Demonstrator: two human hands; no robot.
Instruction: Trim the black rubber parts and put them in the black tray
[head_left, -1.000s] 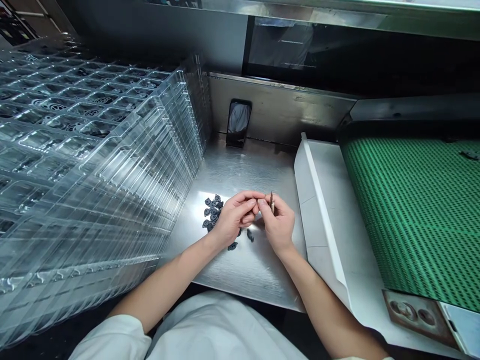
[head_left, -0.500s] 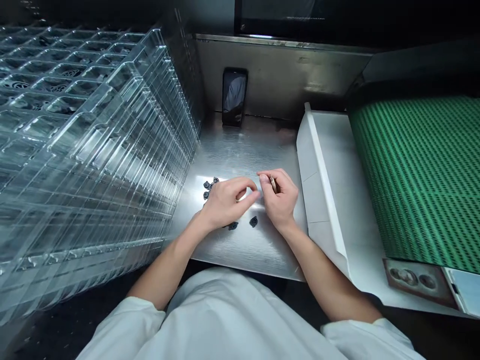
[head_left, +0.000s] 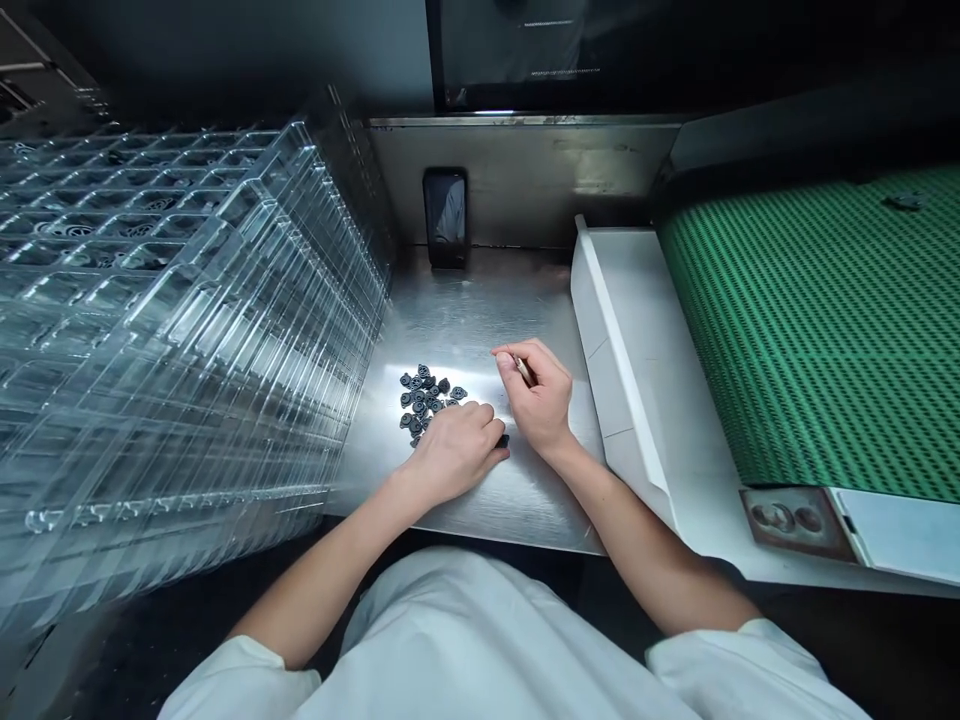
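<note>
Steel bench (head_left: 480, 320), left hand (head_left: 454, 452) cupped palm-down against small dark parts (head_left: 424, 400), right hand (head_left: 536, 395) pinching a slim stick (head_left: 523, 370)

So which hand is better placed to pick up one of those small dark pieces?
Probably the left hand: it lies on the steel counter beside the pile of dark pieces, while the right hand pinches a thin stick, farther off.
</note>
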